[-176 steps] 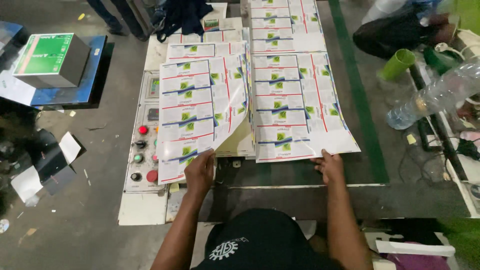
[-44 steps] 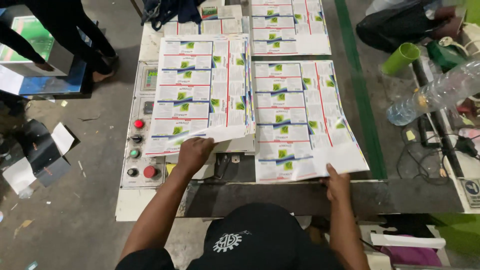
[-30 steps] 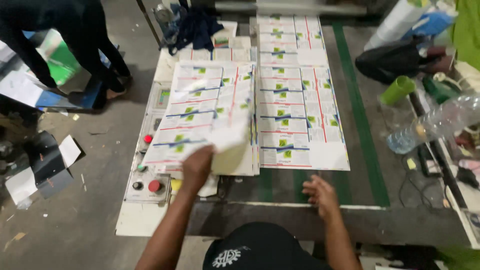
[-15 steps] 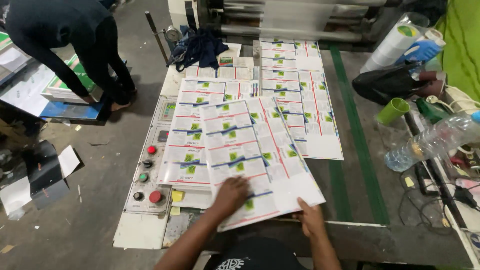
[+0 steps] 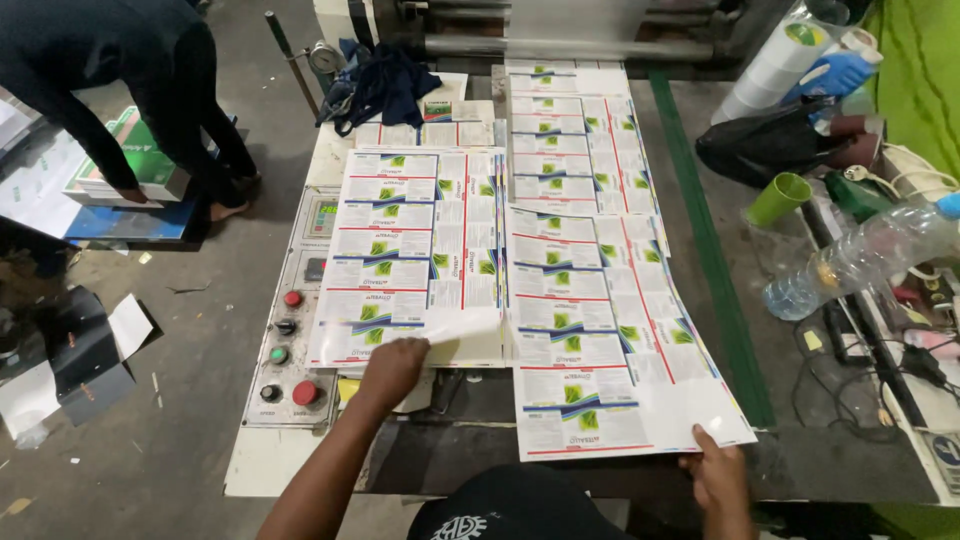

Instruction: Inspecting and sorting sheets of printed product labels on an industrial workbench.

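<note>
Printed label sheets (image 5: 590, 330) lie in two overlapping runs on the table (image 5: 560, 470) of a press; thin, glossy and limp, they look light and liable to slide or crease, best taken at a free corner or bottom edge. The left hand (image 5: 392, 368) rests fingers closed on the near corner of the left-hand stack (image 5: 410, 255), which curls up slightly beside it. The right hand (image 5: 716, 472) pinches the bottom edge of the right-hand run. Just left of the left grip sits a control panel (image 5: 290, 340) with red and green buttons; well right of the right grip lie a plastic bottle (image 5: 860, 262), a green cup (image 5: 778, 199) and cables. Another person (image 5: 130, 80) bends over boxes beyond.
</note>
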